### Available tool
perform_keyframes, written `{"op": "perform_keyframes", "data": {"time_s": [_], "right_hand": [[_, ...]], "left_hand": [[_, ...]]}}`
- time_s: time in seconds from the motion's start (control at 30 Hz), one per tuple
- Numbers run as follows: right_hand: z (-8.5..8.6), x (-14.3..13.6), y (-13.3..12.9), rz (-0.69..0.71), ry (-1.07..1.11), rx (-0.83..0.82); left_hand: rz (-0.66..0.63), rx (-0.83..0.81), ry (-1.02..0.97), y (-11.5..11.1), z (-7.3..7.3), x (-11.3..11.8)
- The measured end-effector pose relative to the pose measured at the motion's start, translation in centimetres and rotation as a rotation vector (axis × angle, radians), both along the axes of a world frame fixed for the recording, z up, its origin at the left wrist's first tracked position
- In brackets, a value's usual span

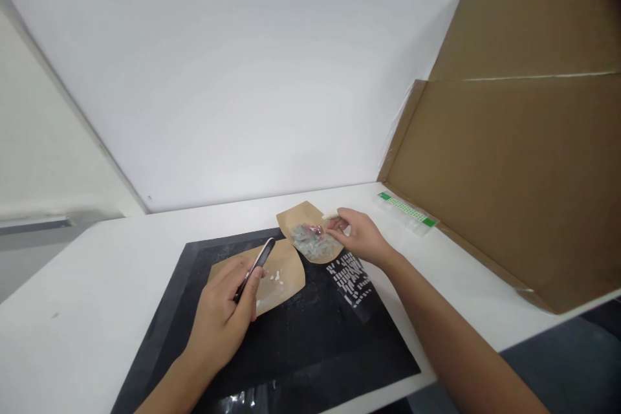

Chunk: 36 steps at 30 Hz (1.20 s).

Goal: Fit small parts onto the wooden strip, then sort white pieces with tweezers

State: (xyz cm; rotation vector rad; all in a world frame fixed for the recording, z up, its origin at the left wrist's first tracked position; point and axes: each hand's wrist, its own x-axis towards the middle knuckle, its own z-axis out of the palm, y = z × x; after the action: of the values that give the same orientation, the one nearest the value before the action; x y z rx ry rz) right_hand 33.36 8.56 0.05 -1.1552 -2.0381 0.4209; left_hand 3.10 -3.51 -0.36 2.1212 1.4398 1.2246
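My left hand (227,310) is closed around a slim black-and-white tool (256,266), its pale tip pointing up and away. Beneath it lies a brown paper sheet (292,277) with a few small white pieces on it. My right hand (350,233) pinches something too small to make out, over the edge of a second brown paper (295,215). That paper bears a heap of crinkled clear and greenish film bits (313,244), with something pinkish near my fingertips. Several small white pieces (350,278) sit in rows on the black mat (320,343), below my right wrist.
Under the mat is a white table (116,272). A clear strip with green ends (407,210) lies at the back right, beside a large brown cardboard panel (514,168). A white wall (252,90) rises behind the table.
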Motion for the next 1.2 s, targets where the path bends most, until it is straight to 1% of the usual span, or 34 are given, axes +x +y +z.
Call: {"op": "perform_keyframes", "data": {"time_s": [0.1,0.23,0.3,0.4,0.5,0.6,0.67,0.73,0.8,1.0,1.1,1.2], "right_hand": [[0.0,0.4,0.2,-0.037,-0.017,-0.024],[0.1,1.0,0.4,-0.145,-0.097,-0.021],[0.2,1.3,0.3,-0.157,-0.113,-0.016],[0.2,1.6,0.2,-0.113,-0.112,-0.068],[0.0,1.9,0.2,-0.035,-0.082,-0.126],[-0.1,2.3,0.1,0.031,-0.092,-0.100],[-0.2,2.6,0.1,0.062,-0.187,-0.057],[-0.2,2.8,0.0,0.078,-0.295,-0.034],[-0.1,3.1,-0.2,0.083,-0.346,-0.043],[0.1,3.8,-0.6,0.093,-0.342,-0.065],[0.2,4.1,-0.6,0.133,-0.388,-0.127],[0.2,4.2,-0.7,0.138,-0.430,-0.144]], "left_hand": [[0.006,0.000,0.004,0.0,0.0,0.0],[0.012,0.003,-0.003,0.0,0.1,-0.1],[0.006,0.005,-0.005,-0.1,0.2,-0.1],[0.004,0.009,-0.001,-0.1,0.3,0.0],[0.016,0.006,0.007,-0.1,0.2,-0.1],[0.024,-0.001,0.006,-0.1,0.1,-0.2],[0.022,0.001,0.003,-0.1,0.1,-0.2],[0.008,0.010,0.006,-0.1,0.1,-0.1],[-0.006,0.017,0.007,-0.1,0.2,0.0],[0.003,-0.017,-0.018,-0.2,0.1,-0.1],[0.003,-0.011,-0.005,-0.1,0.0,-0.1],[-0.001,-0.012,0.001,-0.1,0.0,-0.1]]}}
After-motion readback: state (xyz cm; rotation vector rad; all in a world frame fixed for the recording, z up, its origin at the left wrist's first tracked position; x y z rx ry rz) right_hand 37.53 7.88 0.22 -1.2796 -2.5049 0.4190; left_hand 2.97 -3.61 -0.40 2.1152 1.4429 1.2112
